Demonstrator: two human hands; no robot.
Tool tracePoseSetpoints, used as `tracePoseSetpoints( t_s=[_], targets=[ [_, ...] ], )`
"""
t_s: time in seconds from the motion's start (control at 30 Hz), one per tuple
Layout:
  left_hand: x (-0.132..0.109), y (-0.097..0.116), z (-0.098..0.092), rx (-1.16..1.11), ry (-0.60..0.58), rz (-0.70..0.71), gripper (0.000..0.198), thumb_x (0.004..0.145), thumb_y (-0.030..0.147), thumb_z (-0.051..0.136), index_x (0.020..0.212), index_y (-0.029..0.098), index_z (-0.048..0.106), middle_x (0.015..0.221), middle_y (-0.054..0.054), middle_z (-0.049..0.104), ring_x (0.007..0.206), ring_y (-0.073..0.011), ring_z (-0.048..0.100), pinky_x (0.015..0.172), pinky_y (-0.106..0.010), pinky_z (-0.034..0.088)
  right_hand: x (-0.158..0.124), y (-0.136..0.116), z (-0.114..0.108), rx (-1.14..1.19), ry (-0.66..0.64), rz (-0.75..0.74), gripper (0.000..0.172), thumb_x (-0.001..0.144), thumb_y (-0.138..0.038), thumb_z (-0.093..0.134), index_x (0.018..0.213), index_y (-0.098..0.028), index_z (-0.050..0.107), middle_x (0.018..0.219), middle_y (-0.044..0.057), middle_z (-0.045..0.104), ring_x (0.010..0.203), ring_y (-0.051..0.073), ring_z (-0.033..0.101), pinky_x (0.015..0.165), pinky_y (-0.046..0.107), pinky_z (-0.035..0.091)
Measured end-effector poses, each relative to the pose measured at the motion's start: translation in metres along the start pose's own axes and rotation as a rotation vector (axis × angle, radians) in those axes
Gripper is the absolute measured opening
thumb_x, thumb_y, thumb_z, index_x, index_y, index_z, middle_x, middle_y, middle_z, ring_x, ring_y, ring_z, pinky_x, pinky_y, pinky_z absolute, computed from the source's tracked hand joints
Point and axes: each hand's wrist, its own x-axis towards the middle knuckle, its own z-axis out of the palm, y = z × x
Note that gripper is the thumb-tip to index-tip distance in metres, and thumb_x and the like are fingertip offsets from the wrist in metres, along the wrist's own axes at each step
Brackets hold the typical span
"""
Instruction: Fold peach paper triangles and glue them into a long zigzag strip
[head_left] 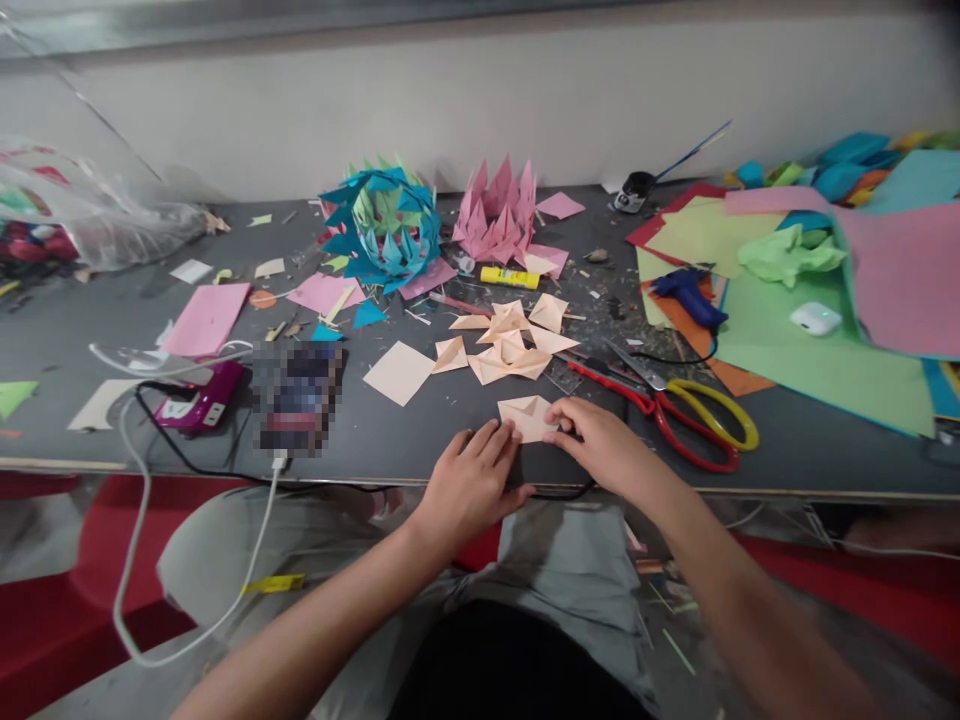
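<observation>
A partly folded peach paper (527, 417) lies on the dark table near its front edge. My right hand (589, 432) pinches its right corner between thumb and fingertips. On the paper's lower left side rest the fingertips of my left hand (474, 473), its fingers stretched out and its thumb apart. Just beyond is a cluster of folded peach paper pieces (511, 357). To the left of that lies a flat peach paper square (400, 374).
Red-and-yellow-handled scissors (694, 420) lie right of my hands. Behind stand a blue paper ring (420, 235), a pink paper ring (495, 220) and a yellow glue stick (510, 278). A cabled phone (300, 400), a purple power strip (202, 400) and a blue glue gun (691, 295) lie around.
</observation>
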Motion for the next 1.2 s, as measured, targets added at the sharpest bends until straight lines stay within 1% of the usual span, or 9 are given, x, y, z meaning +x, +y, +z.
tracePoseSetpoints(
  t_s=[0.13,0.2,0.3,0.43,0.6,0.73,0.9,1.03,1.2],
  targets=[
    [0.0,-0.009,-0.001,-0.116,0.042,0.017,0.041,0.085,0.043,0.051,0.114,0.014,0.057,0.12,-0.008,0.06,0.11,-0.0227,0.054,0.086,-0.035,0.042,-0.003,0.005,-0.008,0.081,0.008,-0.031,0.006,0.077,-0.021,0.055,0.083,-0.021,0.055,0.077,0.001,0.06,0.068,0.014,0.057,0.06,0.025,0.046],
    [0.002,-0.015,-0.001,-0.192,0.092,-0.006,0.028,0.087,0.037,0.049,0.104,0.018,0.061,0.112,-0.005,0.064,0.106,-0.0208,0.057,0.084,-0.034,0.043,-0.003,0.007,-0.009,0.089,0.062,-0.082,0.012,0.081,-0.023,0.051,0.091,-0.021,0.057,0.087,0.004,0.063,0.079,0.016,0.059,0.068,0.027,0.048],
    [0.011,-0.026,0.001,-0.263,0.148,-0.051,0.018,0.089,0.026,0.047,0.089,0.019,0.064,0.099,-0.001,0.069,0.097,-0.0184,0.061,0.081,-0.033,0.044,0.0,0.008,-0.007,-0.003,0.091,-0.26,0.022,0.086,-0.021,0.044,0.103,-0.022,0.059,0.108,0.007,0.063,0.102,0.019,0.056,0.088,0.036,0.045],
    [0.023,-0.035,0.0,-0.253,0.124,-0.041,0.018,0.089,0.021,0.046,0.097,0.018,0.063,0.103,-0.003,0.067,0.099,-0.0188,0.059,0.083,-0.034,0.045,0.004,0.005,0.003,-0.192,0.038,-0.422,0.026,0.088,-0.02,0.043,0.106,-0.021,0.061,0.112,0.01,0.061,0.102,0.022,0.055,0.088,0.042,0.045],
    [0.02,-0.033,-0.007,-0.286,0.042,0.037,0.016,0.084,0.033,0.056,0.09,0.02,0.064,0.105,-0.004,0.065,0.097,-0.0185,0.058,0.082,-0.033,0.046,-0.001,0.0,0.005,-0.248,0.0,-0.39,0.035,0.08,-0.037,0.058,0.111,-0.019,0.06,0.114,0.014,0.059,0.104,0.027,0.053,0.085,0.045,0.045],
    [0.016,-0.029,-0.005,-0.311,0.063,0.026,0.017,0.084,0.035,0.056,0.087,0.02,0.063,0.103,-0.003,0.066,0.097,-0.0175,0.059,0.083,-0.032,0.046,-0.005,-0.002,0.001,-0.19,-0.012,-0.348,0.04,0.075,-0.041,0.063,0.11,-0.021,0.061,0.113,0.012,0.059,0.103,0.027,0.054,0.086,0.045,0.045],
    [0.018,-0.031,-0.002,-0.297,0.118,0.04,0.017,0.086,0.028,0.052,0.093,0.017,0.063,0.101,-0.005,0.067,0.097,-0.0179,0.061,0.083,-0.032,0.048,-0.002,0.002,0.0,-0.14,0.017,-0.373,0.037,0.074,-0.036,0.066,0.108,-0.021,0.061,0.115,0.011,0.057,0.106,0.026,0.052,0.089,0.042,0.043],
    [0.022,-0.033,-0.001,-0.347,0.137,0.01,0.017,0.086,0.026,0.051,0.094,0.017,0.063,0.097,-0.004,0.069,0.095,-0.0176,0.062,0.082,-0.031,0.048,0.007,0.008,0.0,-0.142,0.071,-0.448,0.017,0.083,-0.024,0.056,0.097,-0.022,0.065,0.109,0.009,0.06,0.103,0.022,0.053,0.088,0.039,0.043],
    [0.026,-0.038,-0.001,-0.438,0.098,-0.055,0.015,0.086,0.021,0.051,0.09,0.019,0.065,0.096,-0.004,0.069,0.093,-0.0162,0.062,0.08,-0.031,0.048,0.015,0.005,-0.005,-0.099,-0.016,-0.456,0.017,0.087,-0.023,0.05,0.086,-0.023,0.068,0.098,0.006,0.064,0.093,0.019,0.057,0.083,0.036,0.044]
  ],
)
